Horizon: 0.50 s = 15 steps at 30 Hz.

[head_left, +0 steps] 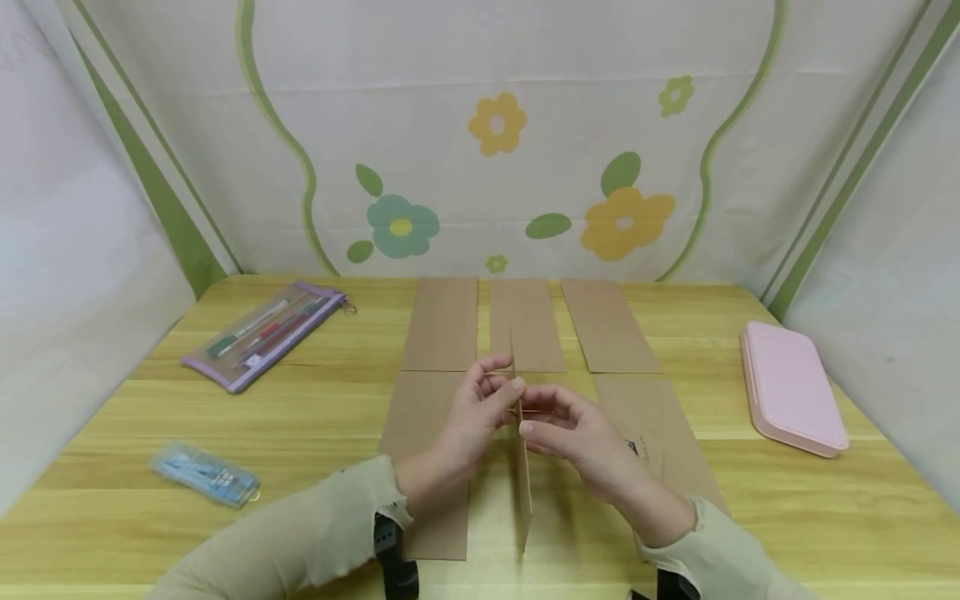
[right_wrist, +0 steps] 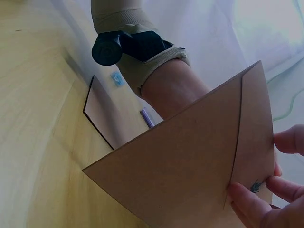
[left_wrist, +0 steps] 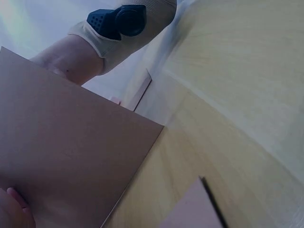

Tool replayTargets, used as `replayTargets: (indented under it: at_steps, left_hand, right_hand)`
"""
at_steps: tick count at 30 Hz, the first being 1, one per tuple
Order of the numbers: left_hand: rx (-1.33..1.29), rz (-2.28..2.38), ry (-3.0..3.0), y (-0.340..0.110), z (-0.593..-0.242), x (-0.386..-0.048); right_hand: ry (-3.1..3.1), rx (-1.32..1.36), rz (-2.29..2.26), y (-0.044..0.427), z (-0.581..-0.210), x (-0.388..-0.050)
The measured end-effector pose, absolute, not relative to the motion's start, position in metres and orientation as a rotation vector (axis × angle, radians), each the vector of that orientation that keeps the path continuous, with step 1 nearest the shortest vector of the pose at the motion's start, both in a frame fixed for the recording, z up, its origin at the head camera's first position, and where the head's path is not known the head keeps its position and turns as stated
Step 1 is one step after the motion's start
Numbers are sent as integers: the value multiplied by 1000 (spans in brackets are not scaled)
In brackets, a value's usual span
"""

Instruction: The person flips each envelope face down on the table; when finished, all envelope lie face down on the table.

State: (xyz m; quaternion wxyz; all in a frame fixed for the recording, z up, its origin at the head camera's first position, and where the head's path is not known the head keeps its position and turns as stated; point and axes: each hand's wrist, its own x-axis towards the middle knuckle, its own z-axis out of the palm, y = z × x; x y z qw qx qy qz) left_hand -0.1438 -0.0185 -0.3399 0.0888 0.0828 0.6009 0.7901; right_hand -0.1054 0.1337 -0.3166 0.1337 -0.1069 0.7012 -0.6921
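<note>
Near the middle of the table, a flat brown kraft-paper piece (head_left: 522,479) stands upright, edge-on to the head view. My left hand (head_left: 468,417) pinches it from the left, thumb near its upper part. From the other side, my right hand (head_left: 581,429) grips it with thumb and bent fingers. In the right wrist view the kraft piece (right_wrist: 175,156) shows a flap-like fold line and a small dark print beside my fingertips (right_wrist: 249,202). The left wrist view shows its plain brown face (left_wrist: 71,133). Its exact kind is unclear.
Several similar brown pieces lie in rows, such as one at the back left (head_left: 442,325) and one at the front right (head_left: 675,433). A purple-edged clear pencil pouch (head_left: 262,333) and a small blue clear case (head_left: 206,475) lie left, a pink case (head_left: 795,387) right.
</note>
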Motion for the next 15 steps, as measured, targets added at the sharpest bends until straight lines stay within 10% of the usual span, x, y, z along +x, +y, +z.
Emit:
replayTargets:
  at_steps: [15]
  left_hand:
    - [268, 2331, 1820, -9, -344, -142]
  right_hand:
    - [2040, -282, -2080, 139, -311, -105]
